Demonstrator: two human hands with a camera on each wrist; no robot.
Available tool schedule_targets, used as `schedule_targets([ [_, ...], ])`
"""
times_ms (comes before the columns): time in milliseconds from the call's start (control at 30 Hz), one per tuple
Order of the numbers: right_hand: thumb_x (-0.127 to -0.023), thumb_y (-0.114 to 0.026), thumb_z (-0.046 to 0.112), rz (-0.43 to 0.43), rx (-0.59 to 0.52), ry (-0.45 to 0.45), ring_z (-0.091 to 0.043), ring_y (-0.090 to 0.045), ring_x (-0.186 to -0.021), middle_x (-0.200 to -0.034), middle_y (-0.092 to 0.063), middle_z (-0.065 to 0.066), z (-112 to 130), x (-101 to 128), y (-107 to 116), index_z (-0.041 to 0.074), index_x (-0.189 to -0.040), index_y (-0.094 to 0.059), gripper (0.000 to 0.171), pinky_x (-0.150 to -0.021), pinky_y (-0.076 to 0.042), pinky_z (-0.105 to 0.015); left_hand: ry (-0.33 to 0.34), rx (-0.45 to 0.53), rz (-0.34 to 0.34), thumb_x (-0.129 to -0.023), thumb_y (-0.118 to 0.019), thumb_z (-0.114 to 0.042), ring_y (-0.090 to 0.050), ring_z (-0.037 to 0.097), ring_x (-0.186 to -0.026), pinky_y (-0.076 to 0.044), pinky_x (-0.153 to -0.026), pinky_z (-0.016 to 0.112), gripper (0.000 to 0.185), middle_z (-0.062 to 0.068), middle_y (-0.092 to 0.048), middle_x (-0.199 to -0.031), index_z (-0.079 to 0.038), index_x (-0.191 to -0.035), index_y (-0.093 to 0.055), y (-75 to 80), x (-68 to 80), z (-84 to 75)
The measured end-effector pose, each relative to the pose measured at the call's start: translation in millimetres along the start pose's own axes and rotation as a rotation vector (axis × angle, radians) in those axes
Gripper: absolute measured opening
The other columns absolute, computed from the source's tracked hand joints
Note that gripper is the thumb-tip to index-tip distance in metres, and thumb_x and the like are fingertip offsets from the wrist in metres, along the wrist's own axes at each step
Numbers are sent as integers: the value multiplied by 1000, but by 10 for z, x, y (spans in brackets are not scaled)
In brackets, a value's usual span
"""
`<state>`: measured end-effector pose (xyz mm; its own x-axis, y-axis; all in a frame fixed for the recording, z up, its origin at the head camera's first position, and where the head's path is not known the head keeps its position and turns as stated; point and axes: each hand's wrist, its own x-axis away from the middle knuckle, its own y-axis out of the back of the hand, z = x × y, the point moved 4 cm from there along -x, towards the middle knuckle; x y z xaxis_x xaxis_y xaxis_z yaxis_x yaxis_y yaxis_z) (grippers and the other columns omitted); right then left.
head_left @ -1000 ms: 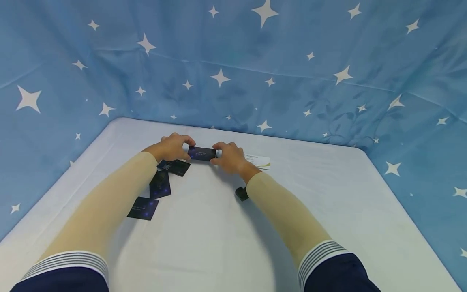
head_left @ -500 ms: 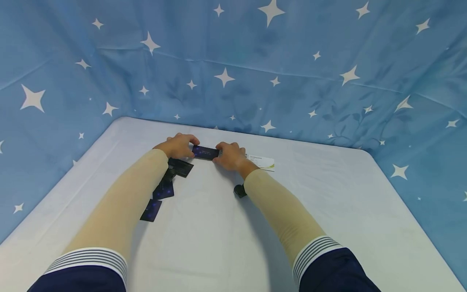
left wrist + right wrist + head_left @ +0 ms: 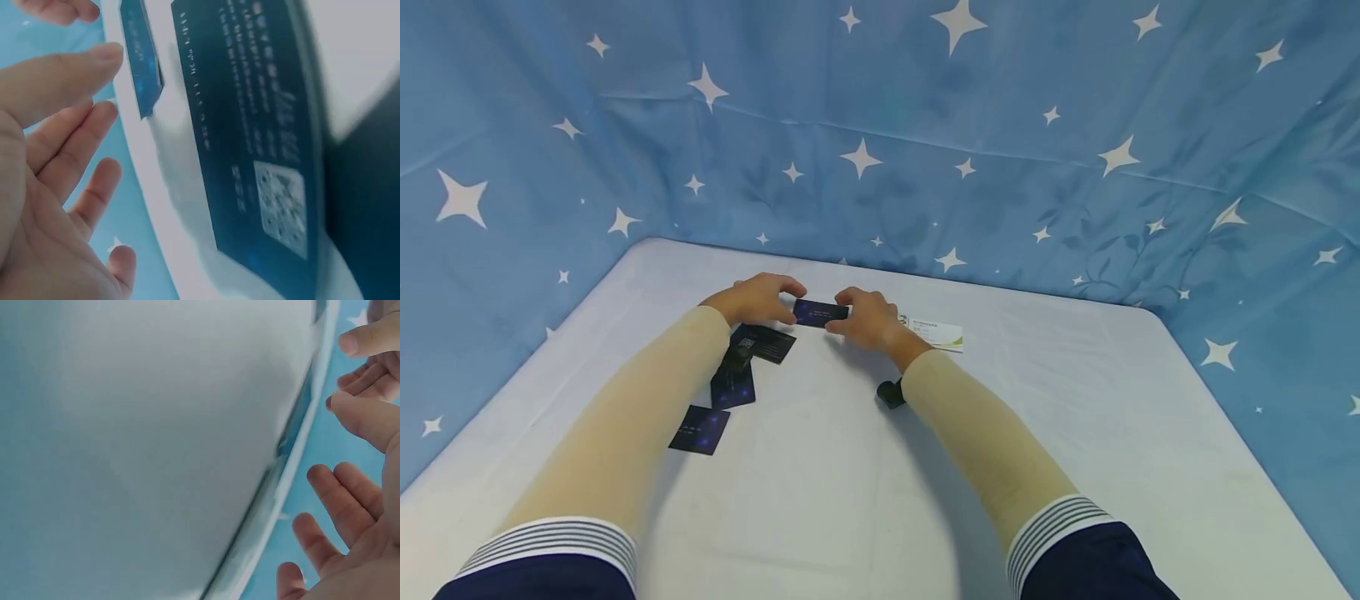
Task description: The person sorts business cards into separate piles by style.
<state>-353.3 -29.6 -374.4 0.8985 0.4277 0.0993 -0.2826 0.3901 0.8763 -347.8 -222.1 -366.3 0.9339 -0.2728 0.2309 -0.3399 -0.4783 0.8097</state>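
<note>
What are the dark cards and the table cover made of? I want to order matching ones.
Dark cards: probably coated card stock, thin, flat, stiff, printed with small text and a QR code; faint sheen. Table cover: likely smooth white fabric or plastic sheet; matte, slightly creased.

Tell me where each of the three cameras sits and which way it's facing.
Head: worn high, facing forward and down at the white table; both sleeved forearms, left hand and right hand show.
Left wrist: beside the palm, facing the small dark blue card; fingers show.
Right wrist: low, facing the table; fingers show.
Shared: head and left wrist see that card.
</note>
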Motion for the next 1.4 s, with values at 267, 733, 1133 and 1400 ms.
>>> schedule_targets([
  [267,-91,-75,35,48,-118,124,-20,-53,-126,-140,-59,-3,319,142,-61,11,-143,-53,61,-106,-38,-39,-38,87,32,-92,-70,-14,-30,40,-143,-23,-111,61,57,19,-42,-152,-6,-145,-50,28,287,144],
  [733,-88,-75,48,98,102,121,-22,-50,-129,-139,-59,3,563,180,-368,17,-144,-54,68,-105,-38,-46,19,32,39,-88,-74,-17,-25,47,-143,-18,-110,66,66,26,-37,-153,-4,-146,-48,83,606,492],
  [1133,-87,-75,49,88,186,123,-23,-52,-118,-133,-63,4,644,220,-445,19,-143,-57,66,-101,-38,-43,55,-48,4,-87,-75,-12,-32,48,-138,-17,-105,71,56,24,-44,-149,-9,-140,-58,54,651,492],
  [1400,-88,-75,46,65,161,98,-24,-50,-122,-135,-61,5,642,221,-456,19,-144,-56,65,-104,-36,-46,85,-141,-1,-87,-76,-12,-40,45,-124,-27,-98,68,52,21,-53,-138,-11,-136,-60,80,651,404],
])
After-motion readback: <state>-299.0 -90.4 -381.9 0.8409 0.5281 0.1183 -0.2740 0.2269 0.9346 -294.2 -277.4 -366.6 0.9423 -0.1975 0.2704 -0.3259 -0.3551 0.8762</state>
